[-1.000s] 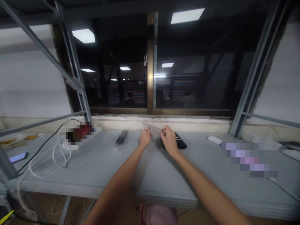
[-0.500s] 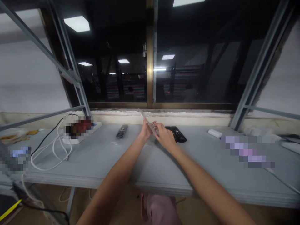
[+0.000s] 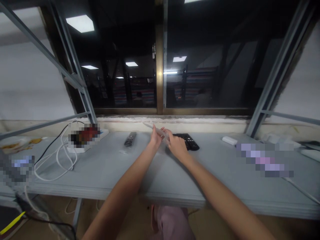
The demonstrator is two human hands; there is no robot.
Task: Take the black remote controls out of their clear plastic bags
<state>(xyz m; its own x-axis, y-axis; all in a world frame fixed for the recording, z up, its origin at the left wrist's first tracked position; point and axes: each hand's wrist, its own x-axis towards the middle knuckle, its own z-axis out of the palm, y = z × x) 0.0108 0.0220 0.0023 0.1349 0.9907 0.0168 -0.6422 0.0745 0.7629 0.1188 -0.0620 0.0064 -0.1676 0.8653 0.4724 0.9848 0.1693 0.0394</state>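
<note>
Between my hands, over the middle of the desk, is a thin translucent plastic bag point(image 3: 160, 131), seen nearly edge-on with one end sticking out to the upper left. My left hand point(image 3: 156, 139) is closed on its left side, thumb up. The fingers of my right hand point(image 3: 176, 144) pinch its right end. Just beyond and right of that hand lie black remote controls point(image 3: 191, 142), side by side and partly covered by it. To the left, another remote control point(image 3: 130, 139) rests in clear plastic wrapping.
A white power strip point(image 3: 77, 148) with looping white cables point(image 3: 56, 166) occupies the desk's left side. On the right lie a white adapter point(image 3: 229, 141), a blurred-out purple item point(image 3: 262, 160) and crumpled plastic point(image 3: 280, 141). Metal posts point(image 3: 266, 80) frame both sides; a window stands behind.
The plastic bag was spread between my separated hands; now my hands are closer together and it tilts edge-on, lower than half a second ago. The view has dipped slightly. The remotes stay put.
</note>
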